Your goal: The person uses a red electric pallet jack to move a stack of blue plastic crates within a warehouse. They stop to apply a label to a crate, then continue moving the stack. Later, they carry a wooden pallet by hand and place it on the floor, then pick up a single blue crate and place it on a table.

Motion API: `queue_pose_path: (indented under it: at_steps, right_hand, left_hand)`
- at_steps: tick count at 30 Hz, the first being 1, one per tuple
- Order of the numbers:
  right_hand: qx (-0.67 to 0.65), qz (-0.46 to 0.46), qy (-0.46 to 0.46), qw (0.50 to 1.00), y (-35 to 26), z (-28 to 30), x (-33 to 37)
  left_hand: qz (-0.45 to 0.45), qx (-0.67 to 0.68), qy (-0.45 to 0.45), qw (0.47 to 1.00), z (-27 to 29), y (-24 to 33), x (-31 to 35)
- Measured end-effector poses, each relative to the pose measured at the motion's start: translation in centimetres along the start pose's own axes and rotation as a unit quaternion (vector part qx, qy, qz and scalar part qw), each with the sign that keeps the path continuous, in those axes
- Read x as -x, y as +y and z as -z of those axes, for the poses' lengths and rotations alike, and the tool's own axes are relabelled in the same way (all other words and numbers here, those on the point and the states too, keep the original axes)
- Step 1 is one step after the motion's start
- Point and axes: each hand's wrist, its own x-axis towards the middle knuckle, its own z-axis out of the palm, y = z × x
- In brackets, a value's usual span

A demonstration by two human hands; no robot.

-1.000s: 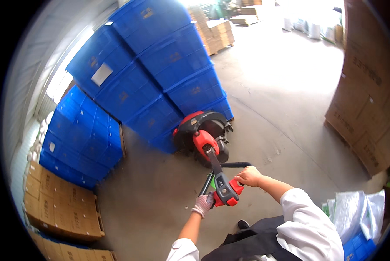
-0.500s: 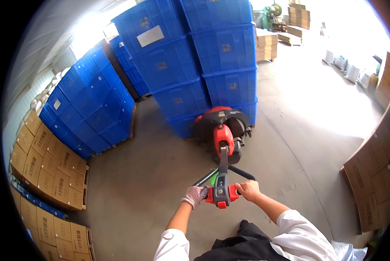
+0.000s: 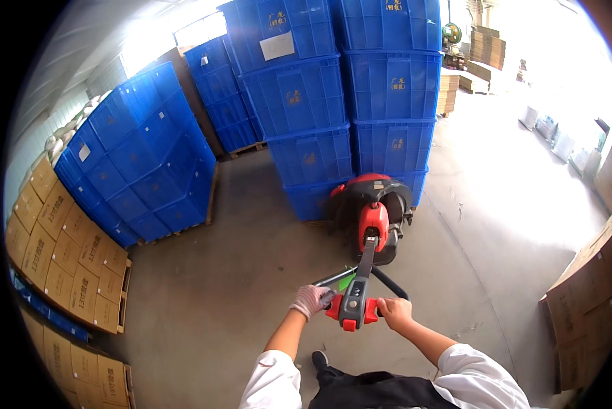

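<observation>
Both my hands are on the red and grey control handle (image 3: 353, 300) of an electric pallet truck (image 3: 374, 221). My left hand (image 3: 312, 300), in a striped pale glove, is closed round the left grip. On the right grip my right hand (image 3: 395, 312), bare, has its fingers wrapped round. A black bar loops behind the handle head, with a green tag (image 3: 347, 281) hanging by it. Beyond the truck's red and black body stands a tall stack of blue plastic crates (image 3: 295, 99), close against it; its forks are hidden.
At left stand another blue crate stack (image 3: 142, 160) and cartons (image 3: 67, 249) on pallets. More cartons (image 3: 592, 307) rise at the right edge. Flat cardboard piles (image 3: 486, 51) and white sacks (image 3: 563, 144) lie farther off. Grey concrete floor (image 3: 237, 286) runs between them.
The truck and crate stack have shifted right in view, and the handle slightly right. More of the crates behind at left shows. A shoe now shows left of my dark apron. Both hands keep their grip.
</observation>
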Motion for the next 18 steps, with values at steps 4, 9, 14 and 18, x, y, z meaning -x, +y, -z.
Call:
queue_pose_path:
  at_steps: [4,9,14,18]
  right_hand:
    - [-0.020,-0.079,-0.002,0.997,-6.8,-2.3,-1.3]
    - [-0.009,-0.078,0.056,0.995,-13.4,-6.2,-3.5]
    - [0.005,-0.091,0.091,0.992,-17.6,-8.5,-5.2]
    - [0.002,-0.098,0.132,0.986,-15.1,-9.4,-4.7]
  left_hand:
    - [-0.057,-0.060,0.002,0.997,5.1,-4.7,-0.6]
    - [-0.115,-0.059,-0.013,0.992,10.3,-10.9,-2.2]
    - [-0.122,-0.076,-0.065,0.988,14.2,-13.9,-2.3]
    - [-0.135,-0.037,-0.065,0.988,14.3,-13.0,-2.6]
